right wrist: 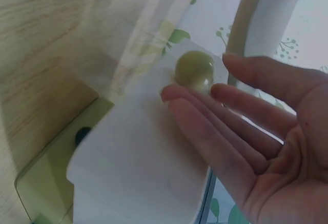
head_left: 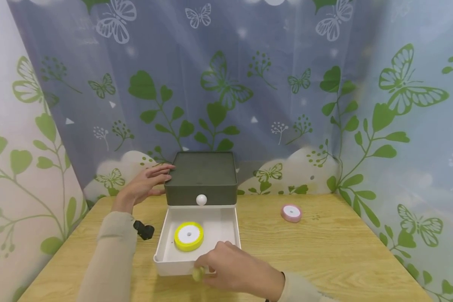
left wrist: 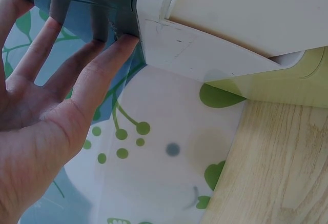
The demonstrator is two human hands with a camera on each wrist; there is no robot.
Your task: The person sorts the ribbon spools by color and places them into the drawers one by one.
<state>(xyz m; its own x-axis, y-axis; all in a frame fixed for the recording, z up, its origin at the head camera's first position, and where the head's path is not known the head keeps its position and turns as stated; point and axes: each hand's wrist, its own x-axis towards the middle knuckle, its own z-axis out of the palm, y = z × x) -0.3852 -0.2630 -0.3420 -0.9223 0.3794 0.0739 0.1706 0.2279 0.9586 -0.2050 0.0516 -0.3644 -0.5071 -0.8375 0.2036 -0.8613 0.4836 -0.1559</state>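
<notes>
A small drawer unit with a dark green upper part and a white knob stands at the back of the table. Its white lower drawer is pulled out, and a yellow-rimmed ribbon spool lies flat inside. My left hand rests its spread fingertips on the unit's left side and top edge. At the drawer's front is my right hand, its fingers extended around the yellow-green round knob. In the right wrist view the fingertips are right at that knob, with a gap between thumb and fingers.
A pink-rimmed spool lies on the wooden table, right of the unit. Behind the table and at both sides hangs a curtain printed with leaves and butterflies. A black device sits at the left wrist.
</notes>
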